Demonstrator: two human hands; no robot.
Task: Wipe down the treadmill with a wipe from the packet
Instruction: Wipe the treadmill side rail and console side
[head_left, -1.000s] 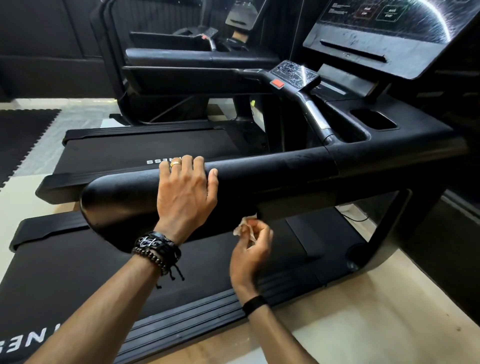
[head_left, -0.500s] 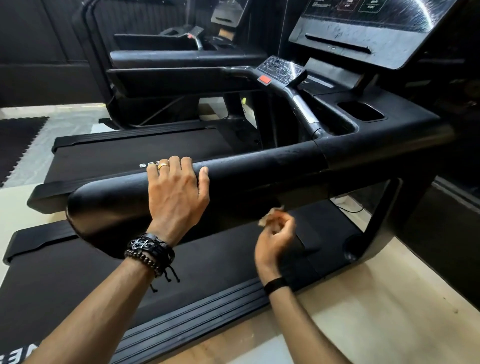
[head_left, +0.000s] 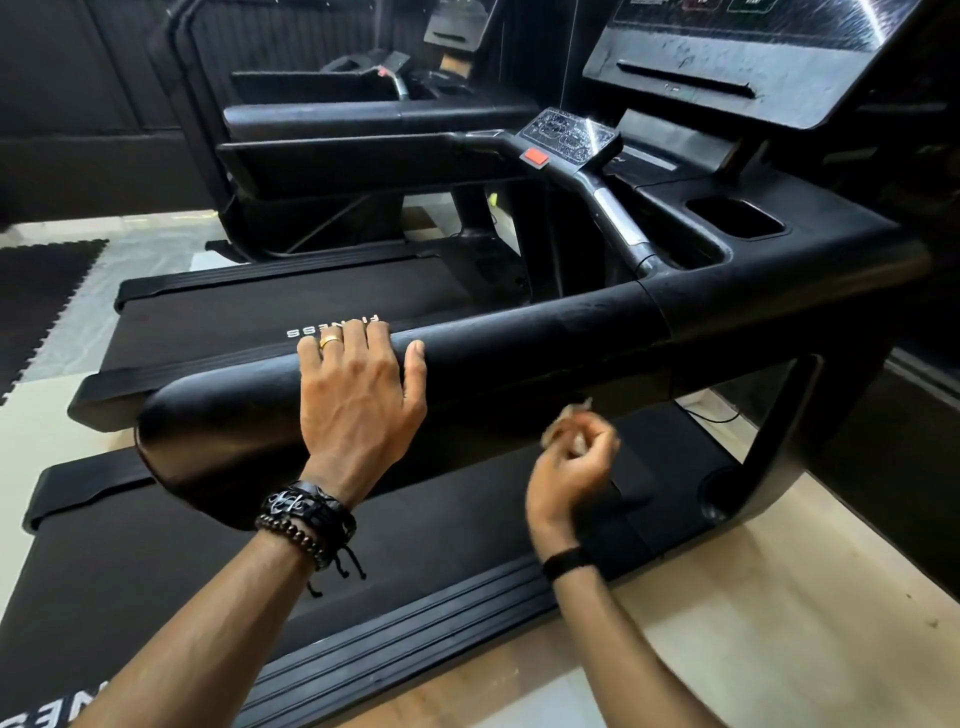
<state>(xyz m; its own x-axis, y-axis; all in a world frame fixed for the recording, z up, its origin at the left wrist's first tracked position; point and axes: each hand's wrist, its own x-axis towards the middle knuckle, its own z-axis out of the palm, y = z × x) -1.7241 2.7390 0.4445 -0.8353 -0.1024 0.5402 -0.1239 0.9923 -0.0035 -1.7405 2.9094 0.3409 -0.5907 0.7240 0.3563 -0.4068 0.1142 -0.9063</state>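
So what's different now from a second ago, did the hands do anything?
The right hand, gripping the crumpled wipe, slid to the right under the side rail, away from the left hand, and its fingers curled further over the wipe; it is blurred. Nothing was picked up or let go. The left hand stayed flat on top of the rail, at the same spot.
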